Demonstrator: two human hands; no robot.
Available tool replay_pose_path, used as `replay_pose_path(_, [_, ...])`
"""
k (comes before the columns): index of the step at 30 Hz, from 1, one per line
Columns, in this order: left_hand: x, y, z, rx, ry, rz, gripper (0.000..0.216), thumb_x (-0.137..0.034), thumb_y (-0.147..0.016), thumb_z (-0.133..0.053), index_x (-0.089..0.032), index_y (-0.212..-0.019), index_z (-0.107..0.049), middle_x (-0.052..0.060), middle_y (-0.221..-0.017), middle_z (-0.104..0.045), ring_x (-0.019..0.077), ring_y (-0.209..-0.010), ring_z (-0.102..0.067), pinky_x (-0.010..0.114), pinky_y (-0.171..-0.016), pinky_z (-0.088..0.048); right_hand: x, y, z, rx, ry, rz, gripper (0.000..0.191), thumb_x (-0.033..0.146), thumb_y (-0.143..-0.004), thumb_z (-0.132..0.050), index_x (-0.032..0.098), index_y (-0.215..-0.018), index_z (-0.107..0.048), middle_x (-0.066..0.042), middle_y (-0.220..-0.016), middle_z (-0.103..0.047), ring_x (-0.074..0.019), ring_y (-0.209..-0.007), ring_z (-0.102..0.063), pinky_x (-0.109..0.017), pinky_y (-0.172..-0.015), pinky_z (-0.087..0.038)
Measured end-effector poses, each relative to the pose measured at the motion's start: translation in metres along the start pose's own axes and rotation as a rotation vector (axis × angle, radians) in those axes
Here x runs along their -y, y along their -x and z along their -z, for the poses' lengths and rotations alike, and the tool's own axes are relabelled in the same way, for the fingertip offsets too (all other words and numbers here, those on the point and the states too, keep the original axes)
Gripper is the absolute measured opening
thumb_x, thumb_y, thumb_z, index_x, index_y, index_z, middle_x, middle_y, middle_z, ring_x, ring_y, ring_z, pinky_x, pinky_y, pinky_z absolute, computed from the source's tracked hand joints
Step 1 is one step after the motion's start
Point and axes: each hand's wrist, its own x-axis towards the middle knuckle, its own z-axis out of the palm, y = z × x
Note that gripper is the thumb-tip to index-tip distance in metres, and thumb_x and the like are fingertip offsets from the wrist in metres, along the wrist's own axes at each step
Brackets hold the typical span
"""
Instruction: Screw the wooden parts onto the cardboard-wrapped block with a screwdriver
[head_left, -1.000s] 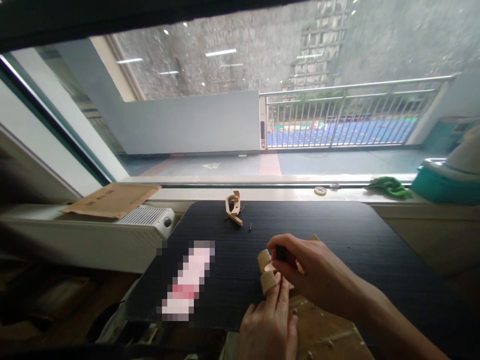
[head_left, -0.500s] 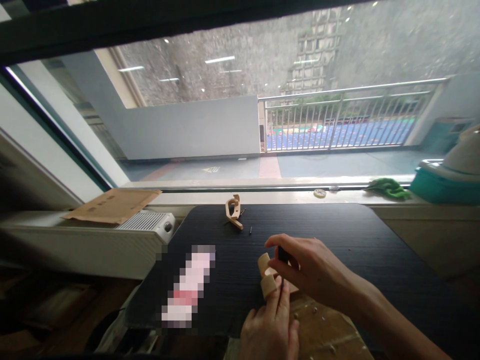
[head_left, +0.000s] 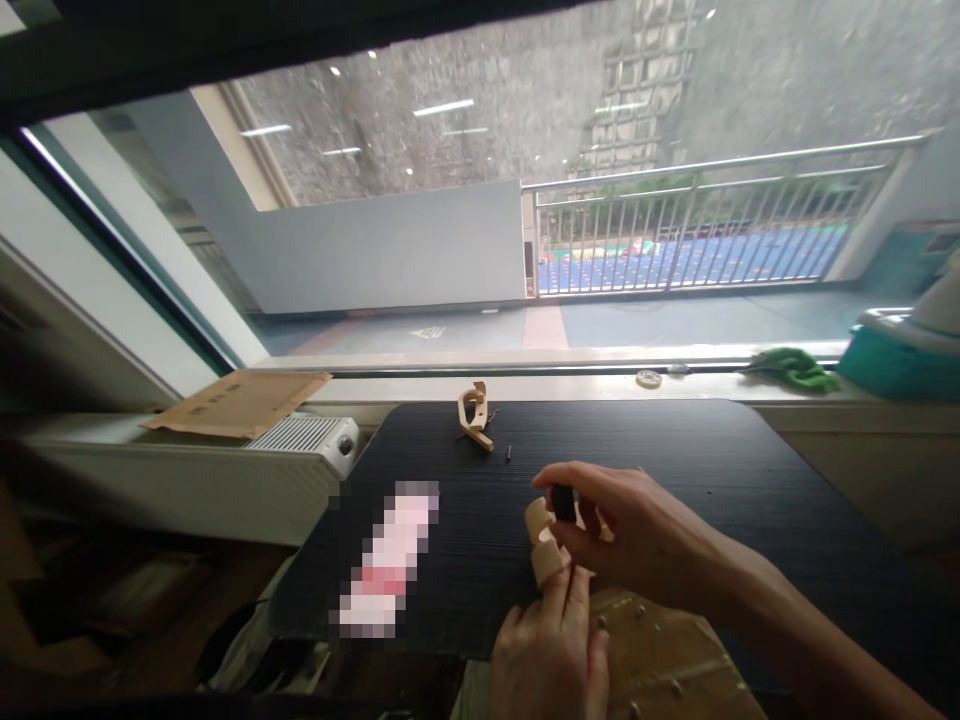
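Head view. My right hand (head_left: pixel 622 515): closed on black tool (head_left: pixel 562 503), thumb and fingers either side, over wooden piece (head_left: pixel 548 566). My left hand (head_left: pixel 545 645): fingers stretched forward, touching wooden piece; whether gripping, I cannot tell. Wooden piece: near side of tabletop (head_left: pixel 465 560), partly hidden by my hands, just beyond brown board (head_left: pixel 660 660). Curved part (head_left: pixel 482 412): wooden, far end of tabletop; pin (head_left: pixel 509 453) near it. Green cloth (head_left: pixel 795 368): on windowsill (head_left: pixel 555 388), right.
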Motion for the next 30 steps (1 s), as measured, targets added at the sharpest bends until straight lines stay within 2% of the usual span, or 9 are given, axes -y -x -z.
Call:
replay_pose_path(3, [-0.002, -0.001, 0.004, 0.008, 0.017, 0.011, 0.048, -0.020, -0.084, -0.042, -0.019, -0.131, -0.047, 0.009, -0.132, -0.054, 0.0231, -0.102, -0.063, 0.035, -0.081, -0.052, 0.003, 0.001, 0.003, 0.051, -0.054, -0.009, 0.031, 0.022, -0.085, -0.051, 0.027, -0.115, -0.055, 0.004, -0.073, -0.062, -0.0081, -0.058, -0.052, -0.020, -0.056, -0.038])
replay_pose_path(9, [-0.006, -0.003, 0.011, 0.063, 0.020, 0.045, 0.050, -0.018, -0.082, -0.042, -0.018, -0.132, -0.046, 0.009, -0.134, -0.051, 0.0249, -0.111, -0.058, 0.037, -0.085, -0.051, 0.000, -0.002, -0.003, -0.026, 0.009, -0.055, 0.015, 0.028, -0.081, -0.058, 0.018, -0.092, -0.057, 0.003, -0.067, -0.056, -0.0092, -0.057, -0.047, -0.021, -0.053, -0.034])
replay_pose_path(14, [-0.007, -0.003, 0.013, 0.092, -0.003, 0.049, 0.050, -0.017, -0.083, -0.042, -0.018, -0.133, -0.045, 0.009, -0.136, -0.050, 0.0245, -0.111, -0.058, 0.038, -0.086, -0.052, 0.003, -0.002, 0.004, -0.005, -0.024, 0.010, 0.019, 0.021, -0.080, -0.055, 0.023, -0.100, -0.055, 0.006, -0.068, -0.054, -0.0074, -0.057, -0.046, -0.020, -0.055, -0.033])
replay_pose_path(18, [-0.006, -0.005, 0.013, 0.108, -0.010, 0.042, 0.049, -0.018, -0.084, -0.040, -0.016, -0.133, -0.045, 0.011, -0.133, -0.052, 0.0239, -0.112, -0.057, 0.036, -0.087, -0.051, 0.002, 0.000, 0.003, -0.016, -0.008, 0.022, 0.010, 0.018, -0.084, -0.049, 0.022, -0.092, -0.051, 0.007, -0.065, -0.051, -0.0069, -0.054, -0.040, -0.020, -0.053, -0.030])
replay_pose_path(21, [-0.005, -0.005, 0.013, 0.109, -0.006, 0.039, 0.051, -0.018, -0.083, -0.041, -0.014, -0.134, -0.044, 0.012, -0.137, -0.048, 0.0237, -0.114, -0.056, 0.035, -0.089, -0.050, -0.004, 0.001, -0.006, -0.039, 0.001, -0.018, 0.005, 0.023, -0.087, -0.047, 0.022, -0.092, -0.048, 0.007, -0.063, -0.052, -0.0073, -0.052, -0.040, -0.021, -0.052, -0.029])
replay_pose_path(25, [-0.005, -0.004, 0.012, 0.105, -0.004, 0.048, 0.051, -0.019, -0.083, -0.042, -0.016, -0.134, -0.044, 0.012, -0.137, -0.048, 0.0241, -0.115, -0.056, 0.035, -0.088, -0.050, -0.005, 0.000, -0.009, -0.053, 0.047, -0.058, 0.011, 0.029, -0.087, -0.048, 0.022, -0.096, -0.049, 0.005, -0.065, -0.057, -0.0090, -0.054, -0.046, -0.022, -0.055, -0.032])
replay_pose_path(30, [-0.002, -0.003, 0.005, 0.058, 0.010, 0.022, 0.051, -0.021, -0.083, -0.042, -0.019, -0.134, -0.043, 0.011, -0.132, -0.053, 0.0249, -0.106, -0.061, 0.038, -0.083, -0.052, 0.001, 0.001, 0.000, 0.074, -0.006, -0.025, 0.021, 0.024, -0.086, -0.048, 0.026, -0.107, -0.052, 0.004, -0.070, -0.060, -0.0093, -0.057, -0.050, -0.021, -0.054, -0.033])
